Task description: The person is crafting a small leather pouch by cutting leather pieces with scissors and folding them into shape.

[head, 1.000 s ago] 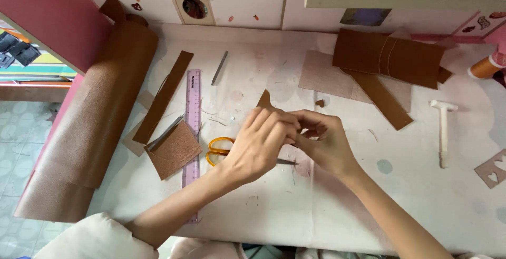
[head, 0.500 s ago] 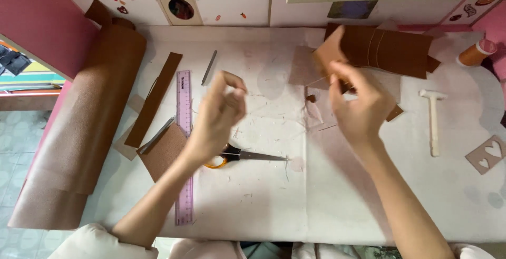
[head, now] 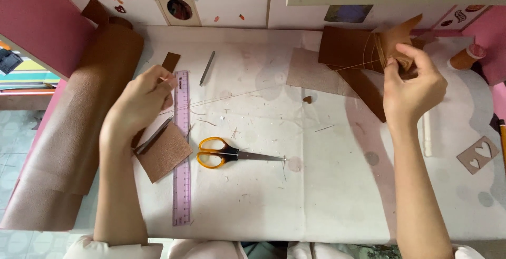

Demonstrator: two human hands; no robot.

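My right hand (head: pixel 408 82) is raised at the upper right and pinches a small tan leather piece (head: pixel 399 40). A thin thread (head: pixel 253 93) runs taut from that piece across the table to my left hand (head: pixel 139 101), whose fingers are closed on the thread's end, held above a pink ruler (head: pixel 182 148). Between my hands, orange-handled scissors (head: pixel 229 153) lie flat on the white table (head: pixel 316 195), blades pointing right. A brown leather square (head: pixel 163 153) with a metal tool on it sits just below my left hand.
A large brown leather roll (head: pixel 68 127) lies along the left edge. Dark brown leather sheets (head: pixel 345 48) lie at the back right, a grey tool (head: pixel 206 68) at the back centre. A white hammer (head: pixel 426 132), a heart stencil (head: pixel 478 154) and an orange-capped bottle (head: pixel 466 57) are on the right.
My hands have moved apart: the left went left and down over the ruler, the right went up and right with the leather piece. The thread between them is now drawn out long.
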